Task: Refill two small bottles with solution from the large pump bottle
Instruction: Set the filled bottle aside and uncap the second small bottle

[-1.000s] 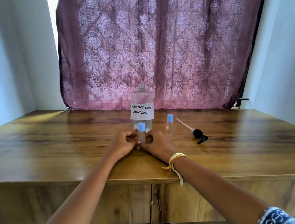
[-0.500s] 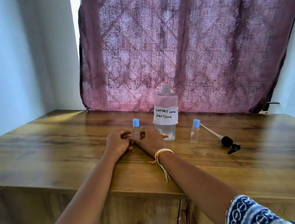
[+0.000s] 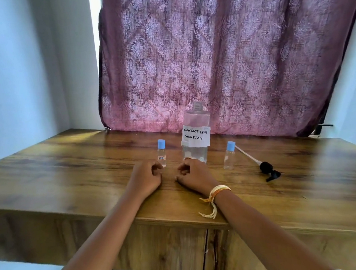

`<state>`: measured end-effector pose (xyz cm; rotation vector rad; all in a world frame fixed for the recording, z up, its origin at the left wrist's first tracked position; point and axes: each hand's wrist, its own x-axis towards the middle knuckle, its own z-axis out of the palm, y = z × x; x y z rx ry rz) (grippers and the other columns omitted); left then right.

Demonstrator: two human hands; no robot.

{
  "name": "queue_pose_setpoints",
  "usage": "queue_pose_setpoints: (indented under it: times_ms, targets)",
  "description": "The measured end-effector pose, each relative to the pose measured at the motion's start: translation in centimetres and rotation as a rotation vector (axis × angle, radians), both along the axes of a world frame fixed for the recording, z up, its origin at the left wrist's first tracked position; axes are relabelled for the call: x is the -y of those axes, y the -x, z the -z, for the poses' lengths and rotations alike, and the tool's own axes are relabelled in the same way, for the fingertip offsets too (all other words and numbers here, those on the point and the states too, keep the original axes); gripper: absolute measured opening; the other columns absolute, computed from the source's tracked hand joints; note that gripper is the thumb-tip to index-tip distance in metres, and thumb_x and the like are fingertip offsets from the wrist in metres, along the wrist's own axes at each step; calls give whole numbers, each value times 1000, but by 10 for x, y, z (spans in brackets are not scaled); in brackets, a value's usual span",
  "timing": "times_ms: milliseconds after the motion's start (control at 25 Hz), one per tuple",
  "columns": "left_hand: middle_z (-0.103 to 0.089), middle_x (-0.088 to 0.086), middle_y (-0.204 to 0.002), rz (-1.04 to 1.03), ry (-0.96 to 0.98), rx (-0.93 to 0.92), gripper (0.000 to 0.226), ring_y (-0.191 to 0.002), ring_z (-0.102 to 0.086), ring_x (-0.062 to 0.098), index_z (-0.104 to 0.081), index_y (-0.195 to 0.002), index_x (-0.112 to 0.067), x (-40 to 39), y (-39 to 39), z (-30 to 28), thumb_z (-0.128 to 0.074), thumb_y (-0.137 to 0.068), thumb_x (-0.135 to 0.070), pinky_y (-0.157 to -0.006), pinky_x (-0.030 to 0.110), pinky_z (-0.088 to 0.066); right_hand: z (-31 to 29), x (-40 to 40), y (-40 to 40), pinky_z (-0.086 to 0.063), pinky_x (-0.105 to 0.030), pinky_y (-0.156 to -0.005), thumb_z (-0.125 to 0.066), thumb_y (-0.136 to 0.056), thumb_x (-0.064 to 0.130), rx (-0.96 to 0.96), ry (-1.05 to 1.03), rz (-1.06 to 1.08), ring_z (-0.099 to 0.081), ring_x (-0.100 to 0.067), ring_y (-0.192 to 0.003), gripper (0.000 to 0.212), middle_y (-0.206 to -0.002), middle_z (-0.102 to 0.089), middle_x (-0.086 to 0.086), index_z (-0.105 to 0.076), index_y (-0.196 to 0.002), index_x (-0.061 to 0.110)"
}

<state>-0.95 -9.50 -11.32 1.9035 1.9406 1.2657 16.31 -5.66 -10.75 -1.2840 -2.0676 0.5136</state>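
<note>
Near the front edge of the tabletop [image 3: 65,177] both hands rested knuckles-up with fingers loosely curled, grasping nothing. The left hand [image 3: 146,178] lay just in front of one small bottle [image 3: 162,153], its fingertips close to or perhaps brushing the base; the view did not settle which. The right hand [image 3: 194,175], with a yellow thread band [image 3: 218,191] at the wrist, lay a little apart from the left, just in front of the large bottle [image 3: 196,137].

Beyond the hands, the large bottle stood upright with its neck open and no pump fitted. To the right of the right hand stood the second small bottle [image 3: 230,155], and further right the black pump head [image 3: 269,172] lay on its side with its white dip tube pointing back toward that bottle.

Judging by this layout, the task looked finished or nearly so: both small bottles wore their blue caps and stood upright, released. What seemed left was returning the pump to the large bottle. How full the small bottles were could not be read clearly.

The large bottle was clear plastic, holding liquid in its lower part, with a white handwritten label reading "CONTACT LENS SOLUTION". The small bottles were slim and clear; the left one carried a tiny label.
</note>
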Motion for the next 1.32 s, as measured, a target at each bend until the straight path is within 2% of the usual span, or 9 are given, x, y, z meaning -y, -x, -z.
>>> queue_pose_setpoints:
  times_ms: [240, 400, 520, 640, 800, 920, 1040, 1200, 1320]
  targets:
    - [-68, -6, -94, 192, -31, -10, 15, -86, -61, 4, -70, -96, -19, 10, -52, -2, -62, -86, -10, -80, 17, -48, -8, 12, -76, -51, -20, -79, -70, -78, 10, -43, 12, 93, -65, -12, -86, 13, -89, -71, -1, -73, -90, 12]
    - [-65, -9, -88, 269, -27, 58, 14, -78, -57, -1, -70, -95, -19, -8, -106, -6, -63, -86, -11, -72, 13, -45, -12, 12, -120, -54, -21, -74, -70, -78, 8, -121, -5, 204, -68, -12, -78, 13, -78, -73, 2, -74, -77, 20]
    - [-67, -6, -90, 303, -37, 79, 18, -84, -62, 8, -70, -101, -15, -25, -148, -17, -64, -84, -13, -71, 14, -48, -19, 3, -133, -53, -24, -59, -66, -79, 9, -245, -76, 348, -65, -12, -62, 21, -62, -66, 8, -64, -66, 25]
    - [-65, 3, -98, 204, -75, 104, 25, -90, -61, 16, -63, -108, -8, -46, -181, -25, -65, -85, -17, -72, 23, -48, -25, -13, -134, -51, -28, -59, -62, -79, 20, -262, -199, 434, -61, -7, -60, 7, -62, -63, 12, -64, -75, 25]
    - [-45, -2, -97, 118, -66, 117, 33, -89, -48, 13, -48, -115, -8, -67, -195, -12, -61, -89, -23, -66, 20, -36, -16, -39, -136, -51, -27, -61, -64, -74, 35, -312, -275, 390, -61, -7, -69, 21, -77, -63, 13, -59, -92, 24]
    - [-59, 3, -94, 164, -10, 142, 19, -90, -60, 22, -53, -101, -11, -80, -190, -6, -58, -90, -26, -69, 28, -41, -15, -51, -134, -51, -23, -66, -71, -71, 42, -306, -274, 290, -60, -6, -78, 36, -89, -59, 17, -56, -103, 32]
    - [-55, -10, -74, 207, 35, 161, 12, -76, -57, 15, -54, -86, -21, -82, -180, -10, -66, -84, -23, -57, 21, -37, -16, -54, -130, -48, -14, -60, -77, -67, 46, -351, -181, 184, -62, 2, -71, 29, -78, -66, 11, -60, -89, 38]
    - [-56, -20, -70, 290, 18, 187, 24, -66, -54, -5, -60, -89, -29, -78, -179, -12, -77, -73, -26, -50, 8, -37, -19, -52, -136, -41, -8, -53, -82, -71, 35, -406, -179, 178, -55, 6, -58, 24, -67, -62, 12, -68, -85, 22]
    - [-64, -18, -74, 336, -15, 277, 23, -68, -59, -7, -69, -93, -26, -76, -179, -12, -80, -72, -29, -54, 2, -41, -24, -46, -139, -54, -28, -62, -82, -73, 28, -440, -113, 182, -64, -12, -67, 27, -75, -70, -4, -71, -88, 9]
